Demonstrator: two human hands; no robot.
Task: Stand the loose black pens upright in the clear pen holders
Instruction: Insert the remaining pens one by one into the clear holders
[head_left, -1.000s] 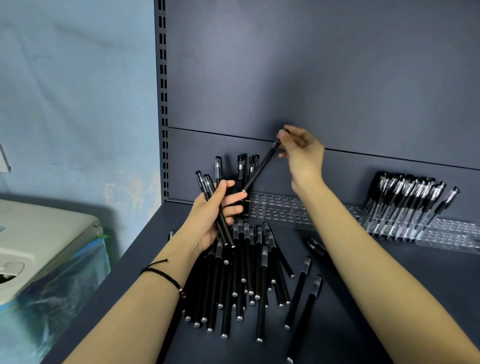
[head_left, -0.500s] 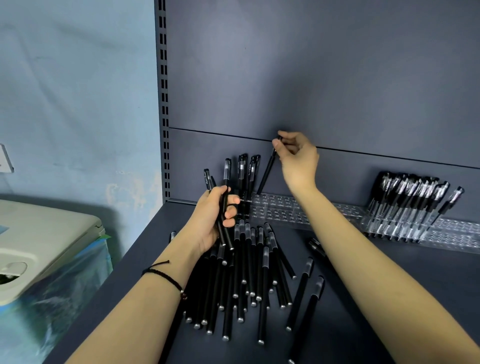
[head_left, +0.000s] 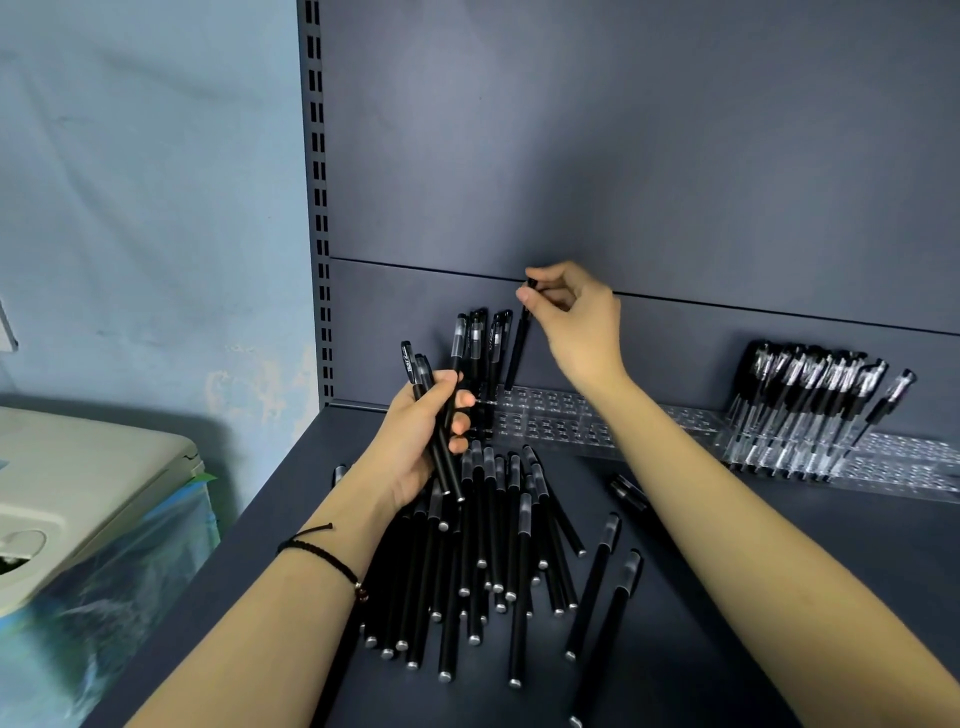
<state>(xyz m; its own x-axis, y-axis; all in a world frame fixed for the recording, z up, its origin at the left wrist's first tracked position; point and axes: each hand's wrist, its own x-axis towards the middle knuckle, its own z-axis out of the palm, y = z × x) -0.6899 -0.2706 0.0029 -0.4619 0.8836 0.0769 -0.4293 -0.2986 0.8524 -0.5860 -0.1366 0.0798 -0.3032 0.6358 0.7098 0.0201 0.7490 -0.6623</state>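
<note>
On the matte dark grey metal shelf (head_left: 727, 597), the long clear perforated plastic pen holders (head_left: 566, 415) carry a dense cluster (head_left: 810, 395) at the right and only a few pens at the left. A large heap of slim loose black pens (head_left: 493, 545) with frosted caps lies flat, so we judge most of the work remains. Our left hand (head_left: 415, 441) grips a small bundle (head_left: 441, 447), and our right hand (head_left: 576, 322) pinches one smooth pen (head_left: 519, 348) by its top, nearly upright over the holders' left end.

Shop: slotted shelving (head_left: 318, 208), racked pens (head_left: 810, 395)
</note>
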